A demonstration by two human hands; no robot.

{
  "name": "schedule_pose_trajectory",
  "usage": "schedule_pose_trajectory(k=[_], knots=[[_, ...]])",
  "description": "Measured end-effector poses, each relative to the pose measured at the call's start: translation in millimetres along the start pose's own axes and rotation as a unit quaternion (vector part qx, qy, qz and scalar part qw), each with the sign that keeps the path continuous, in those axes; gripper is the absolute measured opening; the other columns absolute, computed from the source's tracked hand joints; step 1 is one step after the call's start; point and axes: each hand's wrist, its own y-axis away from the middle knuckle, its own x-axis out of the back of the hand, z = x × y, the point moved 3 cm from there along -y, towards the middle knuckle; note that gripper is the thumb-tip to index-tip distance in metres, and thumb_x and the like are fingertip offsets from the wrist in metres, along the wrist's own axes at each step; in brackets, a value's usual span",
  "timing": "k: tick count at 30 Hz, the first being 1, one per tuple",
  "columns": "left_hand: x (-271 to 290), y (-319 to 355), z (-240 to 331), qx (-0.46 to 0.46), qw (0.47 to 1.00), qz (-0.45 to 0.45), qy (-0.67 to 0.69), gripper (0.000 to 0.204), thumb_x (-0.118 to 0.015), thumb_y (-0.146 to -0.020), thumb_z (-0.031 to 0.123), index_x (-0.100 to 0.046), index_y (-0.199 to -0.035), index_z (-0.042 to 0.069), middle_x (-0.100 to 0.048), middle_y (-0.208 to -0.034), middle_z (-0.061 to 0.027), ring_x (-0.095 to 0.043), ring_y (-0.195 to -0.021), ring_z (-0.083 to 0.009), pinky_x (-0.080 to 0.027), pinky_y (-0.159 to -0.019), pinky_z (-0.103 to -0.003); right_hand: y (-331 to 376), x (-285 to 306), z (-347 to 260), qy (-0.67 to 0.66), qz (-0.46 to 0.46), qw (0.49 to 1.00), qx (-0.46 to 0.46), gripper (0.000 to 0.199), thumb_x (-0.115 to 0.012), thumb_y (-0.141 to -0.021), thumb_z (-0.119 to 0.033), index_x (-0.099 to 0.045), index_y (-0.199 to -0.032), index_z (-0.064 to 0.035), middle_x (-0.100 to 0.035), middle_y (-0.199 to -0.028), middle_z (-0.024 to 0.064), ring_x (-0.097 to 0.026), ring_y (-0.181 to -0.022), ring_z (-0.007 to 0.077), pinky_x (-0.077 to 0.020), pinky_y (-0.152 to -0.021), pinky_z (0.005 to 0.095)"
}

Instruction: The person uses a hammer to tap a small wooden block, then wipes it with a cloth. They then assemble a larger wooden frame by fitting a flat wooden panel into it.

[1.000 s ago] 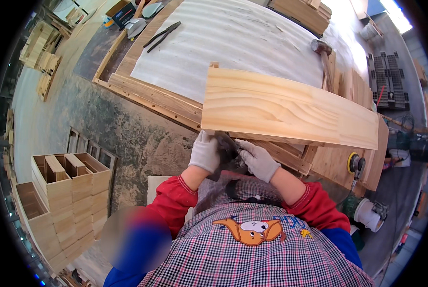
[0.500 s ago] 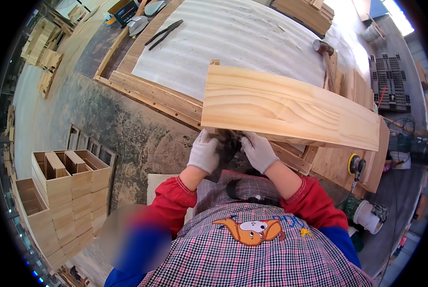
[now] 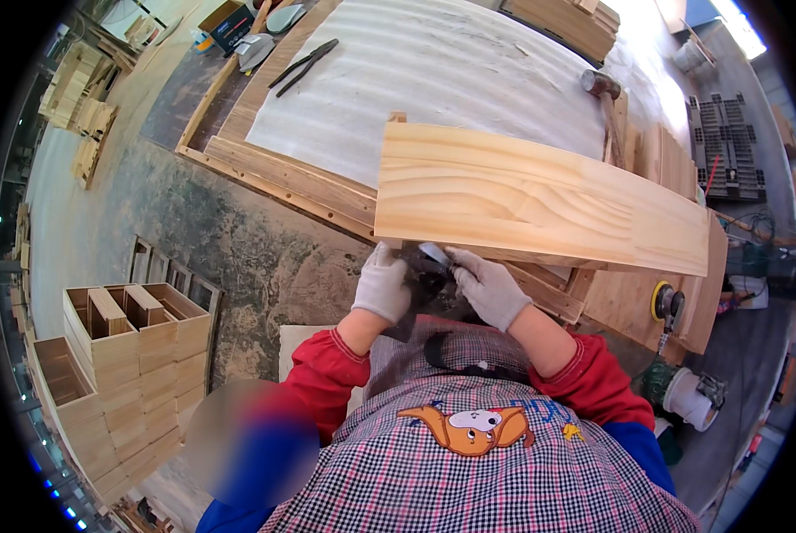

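In front of my apron, below the near edge of a pale wooden board (image 3: 540, 200), both my gloved hands work close together. My left hand (image 3: 383, 286) is closed on the rim of a dark, glossy, bag-like thing (image 3: 429, 286), whose exact kind I cannot make out. My right hand (image 3: 489, 289) is closed at the other side of it, its fingers pinched by a small whitish, shiny piece (image 3: 433, 253). The fingertips are partly hidden, and what that piece is does not show.
The board rests on a workbench padded with white foam sheet (image 3: 416, 71). Pliers (image 3: 305, 67) and a mallet (image 3: 600, 86) lie on it. A round sander (image 3: 664, 304) is at the right; stacked wooden boxes (image 3: 140, 364) stand at the left.
A whitish, shiny piece now shows between my hands, above the dark bag-like thing. My right hand has shifted slightly right and down; my left hand has barely moved.
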Motion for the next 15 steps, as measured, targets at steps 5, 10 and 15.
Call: schedule_pose_trajectory(k=[5,10,15], knots=[[-2,-1,3,0.021,1.0,-0.006,0.003,0.01,-0.066,-0.069,0.005,-0.066,-0.079,0.006,-0.055,-0.11,-0.0252,-0.056,-0.104,-0.0454,-0.048,-0.091,-0.051,1,-13,10,0.023,0.034,0.998,0.054,0.04,-0.05,-0.1,-0.013,-0.053,-0.139,-0.0035,-0.067,-0.091,0.016,-0.064,-0.076,0.0218,-0.0534,-0.073,0.0342],[5,-3,8,0.016,1.0,0.0,0.011,0.009,-0.065,-0.069,0.004,-0.067,-0.077,0.007,-0.055,-0.111,-0.0227,-0.055,-0.105,-0.0435,-0.048,-0.091,-0.049,4,-2,-7,0.009,-0.023,0.999,-0.029,0.042,-0.049,-0.1,-0.01,-0.05,-0.142,-0.0019,-0.064,-0.096,0.0089,-0.058,-0.078,0.0126,-0.0521,-0.075,0.0294],[1,-1,8,0.018,1.0,0.0,0.006,0.009,-0.065,-0.068,0.003,-0.067,-0.076,0.007,-0.054,-0.11,-0.0219,-0.055,-0.103,-0.0433,-0.048,-0.089,-0.05,5,-15,13,-0.05,0.011,0.999,-0.009,0.039,-0.049,-0.1,-0.012,-0.054,-0.138,-0.0051,-0.064,-0.079,0.0114,-0.059,-0.065,0.0156,-0.0513,-0.065,0.0314]])
